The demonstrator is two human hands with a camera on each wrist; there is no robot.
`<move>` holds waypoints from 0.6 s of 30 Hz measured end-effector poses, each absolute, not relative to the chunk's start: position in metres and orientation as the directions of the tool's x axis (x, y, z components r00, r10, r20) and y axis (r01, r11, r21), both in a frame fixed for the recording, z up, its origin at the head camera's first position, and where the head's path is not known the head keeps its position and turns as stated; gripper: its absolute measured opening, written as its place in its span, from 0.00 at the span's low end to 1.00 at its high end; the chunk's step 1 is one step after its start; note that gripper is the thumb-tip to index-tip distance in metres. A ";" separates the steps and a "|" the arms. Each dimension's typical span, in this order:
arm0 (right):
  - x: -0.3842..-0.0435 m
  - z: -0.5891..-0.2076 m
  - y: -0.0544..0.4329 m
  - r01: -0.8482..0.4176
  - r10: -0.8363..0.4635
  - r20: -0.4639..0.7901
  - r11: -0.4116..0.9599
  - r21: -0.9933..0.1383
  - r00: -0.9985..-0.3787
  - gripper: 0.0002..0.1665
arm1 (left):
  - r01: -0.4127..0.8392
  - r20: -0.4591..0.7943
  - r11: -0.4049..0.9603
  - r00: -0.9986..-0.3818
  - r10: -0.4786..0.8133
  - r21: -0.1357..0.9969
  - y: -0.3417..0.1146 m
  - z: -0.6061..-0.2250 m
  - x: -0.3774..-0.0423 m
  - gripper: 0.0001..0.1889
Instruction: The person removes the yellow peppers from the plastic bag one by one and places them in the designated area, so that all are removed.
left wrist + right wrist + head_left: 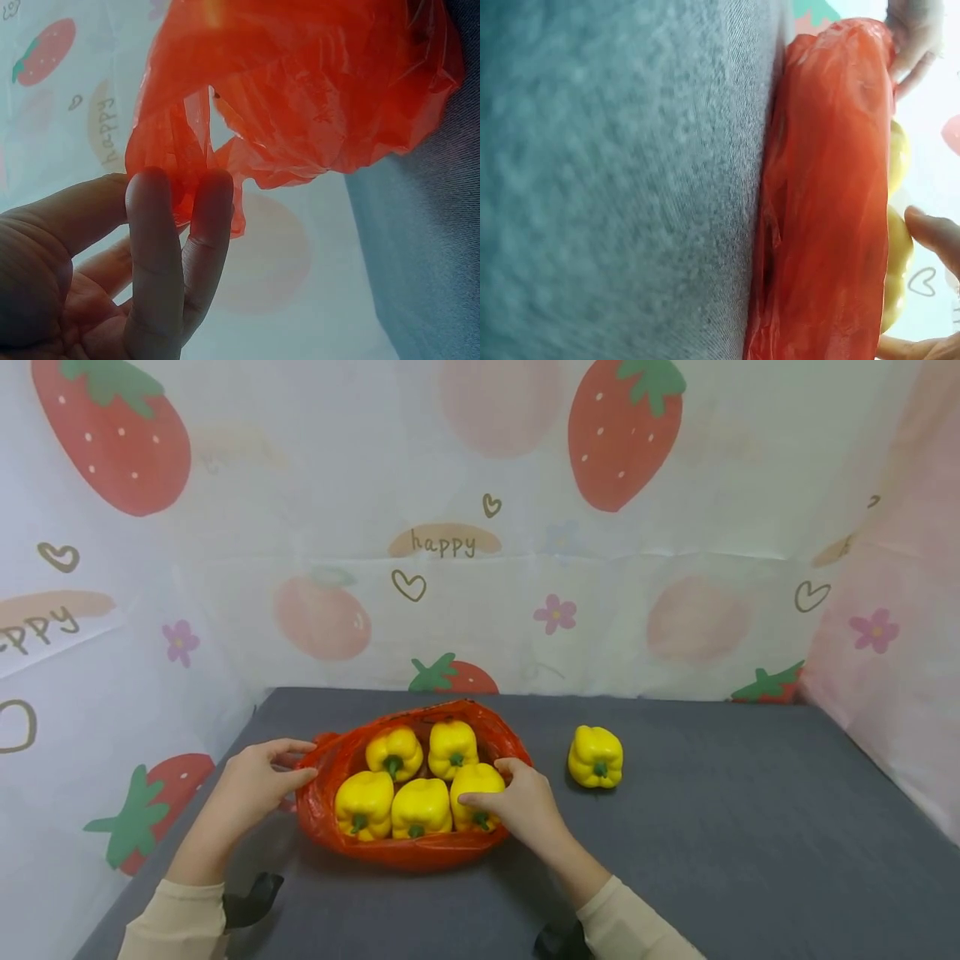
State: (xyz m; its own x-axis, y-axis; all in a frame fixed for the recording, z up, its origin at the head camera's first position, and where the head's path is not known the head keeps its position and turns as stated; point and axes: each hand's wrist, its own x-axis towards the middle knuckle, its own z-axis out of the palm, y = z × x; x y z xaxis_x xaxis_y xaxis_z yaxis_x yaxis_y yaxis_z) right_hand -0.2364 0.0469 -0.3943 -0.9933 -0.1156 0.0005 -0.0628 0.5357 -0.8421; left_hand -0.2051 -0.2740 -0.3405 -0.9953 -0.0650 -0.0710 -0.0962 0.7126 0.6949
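Observation:
A red plastic bag (405, 857) lies with its mouth wide, and several yellow bell peppers (422, 806) sit inside it. My left hand (251, 781) pinches the bag's left rim; the left wrist view shows the thumb and fingers on the thin red plastic (180, 142). My right hand (528, 806) is at the bag's right side, thumb and fingers around the front right yellow bell pepper (477, 779). In the right wrist view, the thumb touches a yellow pepper (896, 247) above the bag's edge, and much of the hand is out of frame.
One more yellow bell pepper (595, 757) stands on the dark grey tabletop (720, 827), right of the bag. A white curtain (525, 610) printed with strawberries hangs behind the table and along its sides.

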 end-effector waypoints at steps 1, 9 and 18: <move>-0.237 -0.394 0.047 -0.062 -0.119 -0.004 0.543 -0.837 -0.993 0.47 | -0.092 -0.068 0.712 -0.996 -0.063 0.696 -0.274 -0.341 -0.205 0.28; -0.240 -0.392 0.047 -0.075 -0.151 -0.017 0.579 -0.812 -0.988 0.48 | -0.073 -0.054 0.707 -0.997 -0.050 0.703 -0.274 -0.341 -0.204 0.28; -0.240 -0.391 0.046 -0.071 -0.151 -0.023 0.584 -0.808 -0.988 0.47 | -0.081 -0.063 0.709 -0.997 -0.051 0.701 -0.274 -0.341 -0.204 0.28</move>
